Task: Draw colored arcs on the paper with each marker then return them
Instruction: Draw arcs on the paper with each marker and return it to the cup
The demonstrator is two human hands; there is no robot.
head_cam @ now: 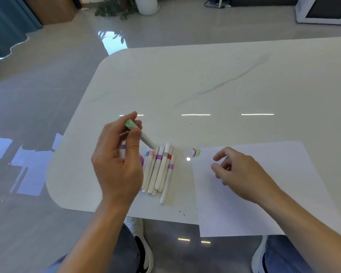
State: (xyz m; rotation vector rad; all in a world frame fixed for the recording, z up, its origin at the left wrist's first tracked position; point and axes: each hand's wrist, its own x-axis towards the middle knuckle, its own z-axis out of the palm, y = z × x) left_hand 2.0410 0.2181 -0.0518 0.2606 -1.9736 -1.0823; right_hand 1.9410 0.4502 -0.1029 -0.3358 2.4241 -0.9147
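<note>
My left hand (116, 164) pinches the green marker (140, 134), lower end angled down onto the marker pile (159, 168); I judge it a return. Right of the pile, my right hand (238, 174) hangs loose and empty over the paper (264, 194). The arcs (196, 152) sit at the corner nearest the pile.

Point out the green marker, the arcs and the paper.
Green marker (146, 138): head view, bare barrel towards its tip.
Arcs (196, 152): head view, middle of the coloured bands.
Paper (283, 164): head view, bare far part of the sheet.
</note>
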